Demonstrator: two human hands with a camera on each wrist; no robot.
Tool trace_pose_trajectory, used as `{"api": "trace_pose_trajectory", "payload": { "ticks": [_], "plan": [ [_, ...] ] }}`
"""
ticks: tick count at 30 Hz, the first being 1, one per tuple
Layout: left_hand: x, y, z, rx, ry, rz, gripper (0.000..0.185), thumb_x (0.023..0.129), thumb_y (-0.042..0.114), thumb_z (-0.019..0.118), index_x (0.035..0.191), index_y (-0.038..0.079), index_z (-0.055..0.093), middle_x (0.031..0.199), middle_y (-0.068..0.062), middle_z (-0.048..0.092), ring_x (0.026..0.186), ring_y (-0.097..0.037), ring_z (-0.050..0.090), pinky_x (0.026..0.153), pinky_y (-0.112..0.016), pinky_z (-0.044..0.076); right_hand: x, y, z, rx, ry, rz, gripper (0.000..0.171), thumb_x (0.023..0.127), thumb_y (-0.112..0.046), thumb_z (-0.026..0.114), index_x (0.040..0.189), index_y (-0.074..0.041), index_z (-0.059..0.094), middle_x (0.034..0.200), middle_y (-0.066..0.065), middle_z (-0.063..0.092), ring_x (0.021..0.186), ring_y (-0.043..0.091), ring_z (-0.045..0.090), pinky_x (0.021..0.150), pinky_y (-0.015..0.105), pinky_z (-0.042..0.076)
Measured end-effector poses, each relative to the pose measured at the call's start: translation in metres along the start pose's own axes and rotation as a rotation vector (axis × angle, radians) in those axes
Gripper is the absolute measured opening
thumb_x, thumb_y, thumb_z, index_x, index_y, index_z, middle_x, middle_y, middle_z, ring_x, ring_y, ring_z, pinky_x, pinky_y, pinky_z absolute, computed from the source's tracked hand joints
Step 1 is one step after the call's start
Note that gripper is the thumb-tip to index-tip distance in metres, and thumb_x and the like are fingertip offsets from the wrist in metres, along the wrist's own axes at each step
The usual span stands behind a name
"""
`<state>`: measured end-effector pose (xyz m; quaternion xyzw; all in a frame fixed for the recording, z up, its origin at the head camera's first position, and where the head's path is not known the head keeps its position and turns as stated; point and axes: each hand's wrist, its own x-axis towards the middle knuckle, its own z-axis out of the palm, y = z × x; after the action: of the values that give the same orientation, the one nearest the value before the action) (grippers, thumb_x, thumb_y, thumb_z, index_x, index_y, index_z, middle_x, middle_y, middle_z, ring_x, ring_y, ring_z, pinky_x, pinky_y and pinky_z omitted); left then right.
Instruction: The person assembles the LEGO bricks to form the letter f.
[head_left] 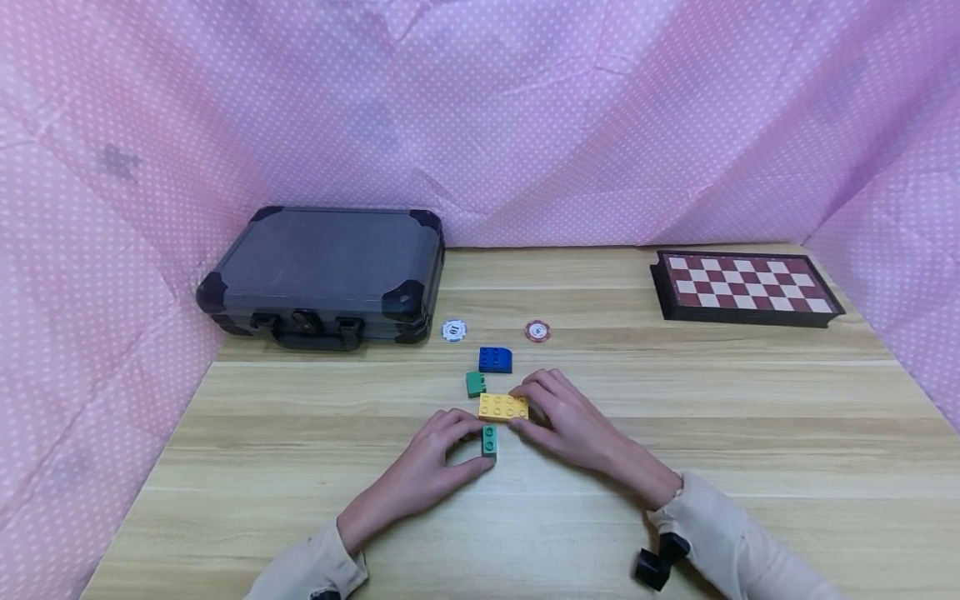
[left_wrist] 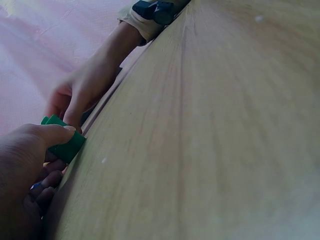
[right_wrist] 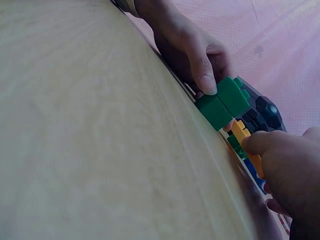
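Observation:
My left hand [head_left: 431, 462] pinches a green toy building brick [head_left: 489, 442] between thumb and fingers, its two studs facing up. A seam across that green block [right_wrist: 223, 102] shows in the right wrist view, as of two bricks stacked. Just beyond it, a yellow brick [head_left: 502, 407] with two rows of studs lies on the table, its right end gripped by my right hand [head_left: 566, 421]. The yellow brick [right_wrist: 242, 134] is partly covered by the right thumb in the right wrist view. Behind it lie another green brick [head_left: 476, 384], tipped on its side, and a blue brick [head_left: 496, 359].
A grey hard case [head_left: 330, 254] with black corners stands at the back left. Near it lie a white chip [head_left: 453, 331] and a red chip [head_left: 537, 331]. A checkered board box [head_left: 750, 287] is at the back right. Pink dotted cloth [head_left: 510, 125] surrounds the wooden table [head_left: 750, 417].

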<state>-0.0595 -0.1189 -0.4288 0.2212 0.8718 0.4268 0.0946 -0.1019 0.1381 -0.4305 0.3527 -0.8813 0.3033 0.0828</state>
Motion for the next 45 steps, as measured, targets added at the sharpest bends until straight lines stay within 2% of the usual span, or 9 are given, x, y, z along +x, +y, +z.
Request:
{"api": "trace_pose_trajectory", "payload": {
  "ticks": [9, 15, 23, 35, 45],
  "plan": [
    [0.001, 0.0, -0.001, -0.01, -0.019, -0.033, 0.044, 0.094, 0.034, 0.078, 0.132, 0.014, 0.069, 0.125, 0.009, 0.061, 0.116, -0.012, 0.052, 0.1, -0.044, 0.049, 0.0, -0.002, -0.005, 0.028, 0.012, 0.012, 0.034, 0.095, -0.027, 0.077, 0.124, -0.01, 0.068, 0.12, 0.001, 0.062, 0.11, 0.016, 0.055, 0.09, 0.038, 0.052],
    [0.001, 0.001, -0.001, -0.014, -0.028, -0.049, 0.045, 0.094, 0.034, 0.078, 0.133, 0.015, 0.068, 0.126, 0.008, 0.061, 0.117, -0.013, 0.052, 0.1, -0.045, 0.049, 0.0, -0.004, -0.008, 0.042, 0.027, -0.011, 0.036, 0.094, -0.024, 0.079, 0.125, -0.01, 0.068, 0.122, 0.002, 0.062, 0.111, 0.017, 0.055, 0.089, 0.036, 0.053],
    [0.002, 0.001, -0.001, 0.003, -0.016, -0.009, 0.043, 0.095, 0.037, 0.076, 0.13, 0.013, 0.069, 0.125, 0.008, 0.061, 0.115, -0.014, 0.052, 0.098, -0.045, 0.049, -0.001, -0.01, -0.013, 0.062, 0.065, -0.052, 0.037, 0.091, -0.021, 0.082, 0.123, -0.008, 0.068, 0.122, 0.001, 0.062, 0.112, 0.017, 0.055, 0.091, 0.036, 0.053],
    [0.001, 0.001, -0.002, 0.016, -0.02, -0.02, 0.047, 0.095, 0.036, 0.076, 0.135, 0.013, 0.068, 0.126, 0.007, 0.061, 0.115, -0.014, 0.051, 0.1, -0.046, 0.049, -0.002, -0.019, -0.016, 0.092, 0.042, -0.077, 0.037, 0.093, -0.025, 0.079, 0.124, -0.01, 0.067, 0.124, -0.001, 0.061, 0.116, 0.015, 0.054, 0.095, 0.036, 0.052],
    [0.001, 0.0, -0.001, 0.01, -0.011, 0.0, 0.046, 0.096, 0.036, 0.076, 0.134, 0.012, 0.068, 0.126, 0.006, 0.061, 0.115, -0.015, 0.052, 0.099, -0.046, 0.049, -0.006, -0.022, -0.014, 0.104, 0.034, -0.099, 0.036, 0.095, -0.029, 0.077, 0.125, -0.012, 0.067, 0.125, -0.002, 0.062, 0.114, 0.014, 0.054, 0.091, 0.032, 0.053]
  ]
}}
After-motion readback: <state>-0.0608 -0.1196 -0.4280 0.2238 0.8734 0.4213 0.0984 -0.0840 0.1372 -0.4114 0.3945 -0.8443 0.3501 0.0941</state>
